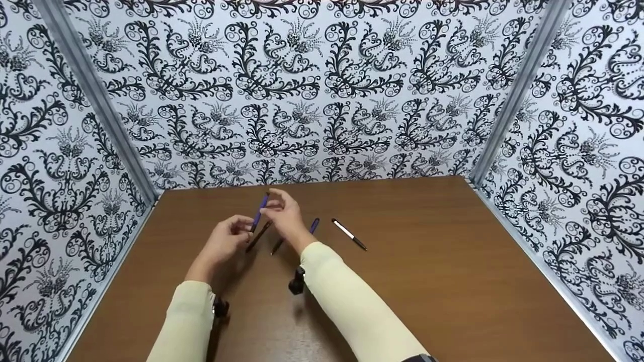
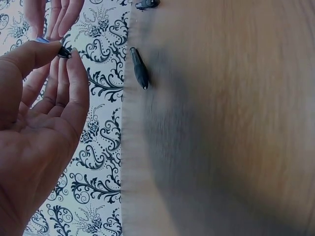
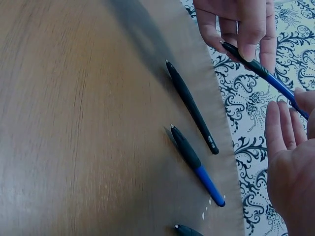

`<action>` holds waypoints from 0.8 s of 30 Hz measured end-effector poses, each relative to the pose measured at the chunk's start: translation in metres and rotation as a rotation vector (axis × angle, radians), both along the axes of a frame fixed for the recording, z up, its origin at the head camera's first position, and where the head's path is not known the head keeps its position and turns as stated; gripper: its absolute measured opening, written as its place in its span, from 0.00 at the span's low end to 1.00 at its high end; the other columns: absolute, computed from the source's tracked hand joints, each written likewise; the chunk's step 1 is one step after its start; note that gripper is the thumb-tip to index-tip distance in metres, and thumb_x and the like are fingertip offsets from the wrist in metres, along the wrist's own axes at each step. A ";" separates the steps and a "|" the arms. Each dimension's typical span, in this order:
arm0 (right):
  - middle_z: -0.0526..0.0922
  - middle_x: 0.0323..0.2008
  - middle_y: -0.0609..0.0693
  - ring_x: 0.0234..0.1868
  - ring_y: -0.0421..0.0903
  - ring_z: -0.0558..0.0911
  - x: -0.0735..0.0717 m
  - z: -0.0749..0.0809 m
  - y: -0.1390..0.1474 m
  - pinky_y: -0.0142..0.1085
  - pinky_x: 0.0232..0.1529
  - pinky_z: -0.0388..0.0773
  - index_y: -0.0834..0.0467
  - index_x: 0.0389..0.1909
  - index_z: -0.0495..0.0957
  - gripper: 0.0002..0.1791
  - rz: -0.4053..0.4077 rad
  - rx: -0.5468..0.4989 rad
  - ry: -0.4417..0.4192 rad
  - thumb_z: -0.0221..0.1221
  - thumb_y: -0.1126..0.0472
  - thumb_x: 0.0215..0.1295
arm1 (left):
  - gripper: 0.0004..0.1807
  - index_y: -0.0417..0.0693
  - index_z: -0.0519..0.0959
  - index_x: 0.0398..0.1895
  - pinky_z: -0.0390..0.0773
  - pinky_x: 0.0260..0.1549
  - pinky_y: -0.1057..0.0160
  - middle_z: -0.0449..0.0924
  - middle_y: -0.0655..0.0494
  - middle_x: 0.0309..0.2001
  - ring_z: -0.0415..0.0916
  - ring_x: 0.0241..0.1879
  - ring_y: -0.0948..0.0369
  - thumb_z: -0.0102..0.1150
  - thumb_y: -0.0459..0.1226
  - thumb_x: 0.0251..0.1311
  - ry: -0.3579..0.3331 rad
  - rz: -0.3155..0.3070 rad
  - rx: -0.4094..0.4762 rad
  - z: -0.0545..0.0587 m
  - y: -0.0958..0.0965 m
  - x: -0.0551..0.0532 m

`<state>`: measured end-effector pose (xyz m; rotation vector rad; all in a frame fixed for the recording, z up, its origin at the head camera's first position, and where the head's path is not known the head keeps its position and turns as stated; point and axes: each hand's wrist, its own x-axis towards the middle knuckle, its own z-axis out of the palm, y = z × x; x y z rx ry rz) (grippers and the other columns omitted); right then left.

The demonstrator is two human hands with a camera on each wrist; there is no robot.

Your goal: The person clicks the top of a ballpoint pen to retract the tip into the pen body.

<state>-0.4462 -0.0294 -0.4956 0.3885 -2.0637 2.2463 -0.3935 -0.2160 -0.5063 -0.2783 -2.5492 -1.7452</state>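
Observation:
A blue pen with a black grip [image 1: 259, 211] is held up above the table between both hands. My left hand [image 1: 225, 243] pinches its black grip near the tip between thumb and fingers. At the blue barrel end, the thumb and fingers of my right hand [image 1: 286, 215] hold the pen. The right wrist view shows the black grip [image 3: 253, 65] slanting down to the blue barrel [image 3: 283, 89]. Below the hands, a black pen [image 1: 258, 236] lies on the table. Beside it is another blue and black pen [image 1: 314, 225], partly hidden by my right wrist in the head view.
A white and black pen [image 1: 349, 234] lies to the right on the brown wooden table [image 1: 427, 271]. Patterned black and white walls [image 1: 322, 100] enclose the table at the back and sides, with grey strips at the corners [image 1: 518, 95].

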 end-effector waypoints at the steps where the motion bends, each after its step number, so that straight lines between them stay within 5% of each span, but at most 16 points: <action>1: 0.86 0.46 0.57 0.44 0.44 0.86 0.000 0.000 0.000 0.50 0.53 0.86 0.53 0.69 0.75 0.33 -0.003 0.008 0.003 0.70 0.71 0.62 | 0.19 0.38 0.81 0.56 0.81 0.36 0.65 0.83 0.45 0.43 0.78 0.39 0.58 0.55 0.22 0.62 0.005 0.002 -0.010 0.000 0.000 0.000; 14: 0.85 0.47 0.59 0.43 0.45 0.86 0.001 0.000 0.000 0.53 0.55 0.85 0.53 0.68 0.76 0.34 -0.009 -0.043 -0.019 0.69 0.74 0.60 | 0.17 0.38 0.82 0.55 0.78 0.37 0.69 0.84 0.44 0.42 0.78 0.39 0.58 0.60 0.24 0.63 0.052 0.002 -0.053 0.002 0.006 0.003; 21: 0.83 0.46 0.57 0.42 0.44 0.85 0.002 0.001 -0.001 0.48 0.52 0.87 0.52 0.66 0.77 0.33 -0.007 -0.081 -0.033 0.69 0.75 0.60 | 0.18 0.30 0.78 0.58 0.80 0.37 0.68 0.81 0.29 0.50 0.78 0.40 0.57 0.58 0.23 0.65 0.025 -0.028 -0.014 0.002 0.009 0.000; 24: 0.81 0.46 0.56 0.42 0.44 0.84 0.003 0.001 -0.001 0.45 0.50 0.88 0.52 0.66 0.77 0.33 -0.008 -0.092 -0.038 0.68 0.76 0.61 | 0.18 0.31 0.78 0.58 0.81 0.37 0.67 0.82 0.30 0.51 0.79 0.42 0.56 0.58 0.22 0.65 0.018 -0.029 -0.005 0.001 0.010 0.000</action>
